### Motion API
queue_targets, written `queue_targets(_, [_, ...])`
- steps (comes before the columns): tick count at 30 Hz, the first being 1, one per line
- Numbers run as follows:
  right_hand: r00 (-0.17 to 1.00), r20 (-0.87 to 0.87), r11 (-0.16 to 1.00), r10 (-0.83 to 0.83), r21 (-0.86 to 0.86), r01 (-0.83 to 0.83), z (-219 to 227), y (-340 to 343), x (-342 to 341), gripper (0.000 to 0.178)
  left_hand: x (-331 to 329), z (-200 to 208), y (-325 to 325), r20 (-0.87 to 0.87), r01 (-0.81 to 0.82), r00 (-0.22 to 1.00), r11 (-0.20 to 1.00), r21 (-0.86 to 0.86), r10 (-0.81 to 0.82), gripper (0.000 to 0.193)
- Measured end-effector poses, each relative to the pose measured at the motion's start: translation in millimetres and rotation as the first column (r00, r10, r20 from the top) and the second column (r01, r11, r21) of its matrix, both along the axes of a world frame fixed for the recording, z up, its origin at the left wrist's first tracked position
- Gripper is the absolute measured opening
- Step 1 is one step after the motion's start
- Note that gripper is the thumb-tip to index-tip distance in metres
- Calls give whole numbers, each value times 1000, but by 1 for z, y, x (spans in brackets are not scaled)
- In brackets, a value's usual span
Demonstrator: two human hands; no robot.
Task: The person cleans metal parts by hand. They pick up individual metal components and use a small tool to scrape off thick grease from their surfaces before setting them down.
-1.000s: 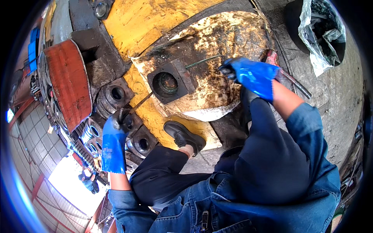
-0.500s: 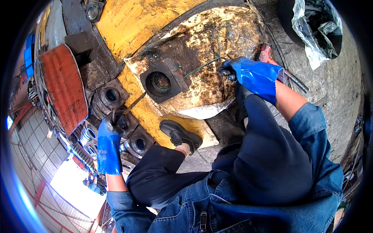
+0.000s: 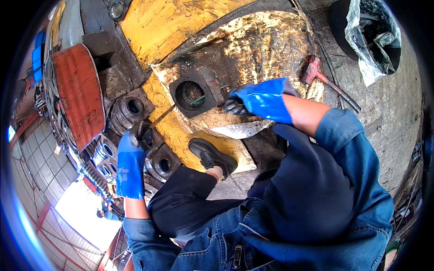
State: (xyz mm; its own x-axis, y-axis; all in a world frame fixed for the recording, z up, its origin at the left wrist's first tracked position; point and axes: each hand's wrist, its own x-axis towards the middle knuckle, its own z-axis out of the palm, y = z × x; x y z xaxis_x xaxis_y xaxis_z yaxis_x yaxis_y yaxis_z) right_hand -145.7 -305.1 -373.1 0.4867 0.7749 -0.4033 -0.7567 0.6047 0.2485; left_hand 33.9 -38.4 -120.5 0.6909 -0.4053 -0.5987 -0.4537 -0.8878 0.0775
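The blue-gloved left hand (image 3: pixel 131 143), fingers blackened, was clamped on a thin dark metal rod (image 3: pixel 163 116) reaching a square, dark metal block (image 3: pixel 209 97) on a stained yellowish sheet (image 3: pixel 257 49). Well apart, the matching right hand (image 3: pixel 255 100) was curled on a slender green rod (image 3: pixel 197 101) whose tip showed inside the block's round bore.

A hammer (image 3: pixel 322 77) with a red head lies across the right edge of the stained sheet (image 3: pixel 271 36), its handle out over the grey floor (image 3: pixel 389 126). Off the sheet's upper right corner, a black bucket (image 3: pixel 339 27) stands on the floor, a clear plastic bag (image 3: pixel 364 67) hanging over its rim. The yellow board (image 3: pixel 153 27) runs under the sheet's left corner. Beside the board's left edge sit a dark block (image 3: pixel 125 77) with a squarish hole and a large, curved red plate (image 3: pixel 79 95).
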Motion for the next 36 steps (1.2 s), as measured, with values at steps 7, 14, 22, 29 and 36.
queue_targets(7, [978, 64, 788, -200, 603, 122, -100, -31, -37, 34, -5, 2, -2, -96, -215, 974, 971, -104, 205, 22])
queue_targets(14, [999, 41, 995, -14, 99, 10, -51, -24, -20, 33, 1, 0, -7, -62, -60, 997, 995, -75, 55, 21])
queue_targets(22, [926, 372, 987, -62, -116, 112, -37, -7, -7, 39, -11, 10, 12, -130, -327, 942, 934, -142, 310, 19])
queue_targets(29, [978, 153, 741, -139, 671, 0, -178, -21, -39, 28, -3, -9, 7, -158, -288, 952, 944, -162, 263, 20])
queue_targets(36, [982, 190, 851, -13, -513, 110, 39, 2, 0, 34, -4, -10, 24, -349, -571, 803, 791, -219, 483, 26])
